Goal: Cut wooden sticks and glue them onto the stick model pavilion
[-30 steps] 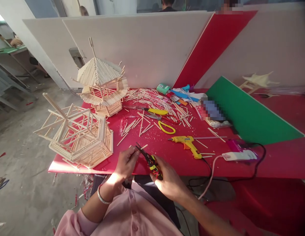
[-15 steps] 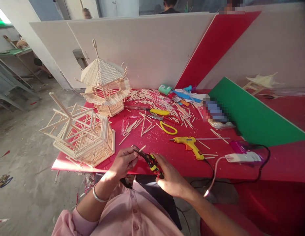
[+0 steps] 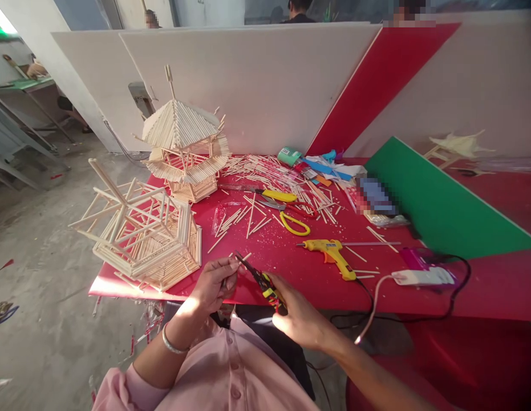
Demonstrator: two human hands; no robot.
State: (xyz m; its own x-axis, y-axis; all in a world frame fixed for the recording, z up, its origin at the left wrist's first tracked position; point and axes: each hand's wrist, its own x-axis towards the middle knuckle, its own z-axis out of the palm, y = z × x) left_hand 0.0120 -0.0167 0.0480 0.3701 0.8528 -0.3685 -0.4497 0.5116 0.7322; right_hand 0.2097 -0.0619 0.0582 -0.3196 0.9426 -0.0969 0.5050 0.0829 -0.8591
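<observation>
1. Head view, work: the tower (image 3: 182, 125) at the rear left of the table (image 3: 291, 257) looks the more finished, its upper roof closely laid with sticks and a post rising from the top.

2. The frame (image 3: 185, 231), in front of it at the table's left edge, has stacked walls and a ring of rails, but its top is bare: open spars meeting at a slanted post, with no covering. By that comparison, I judge it only partly built.

3. Many loose sticks (image 3: 259, 168) lie scattered toward the back, unattached. The glue gun (image 3: 329, 249) rests on its side, right of the hands and apart from them.

4. Pose: both forearms reach in from the near edge, and the hands meet just in front of the body, near the frame's right side.

5. The left hand (image 3: 217, 282) is curled, thumb and finger pinched together, seemingly on a short stick (image 3: 247, 257) whose end shows beyond the pliers' tips; the pinch itself is too small to be sure.

6. The right hand (image 3: 297, 314) wraps the handles of the pliers (image 3: 263, 281), which point up and left to the left fingertips. How far their jaws are parted, I cannot tell.
</observation>
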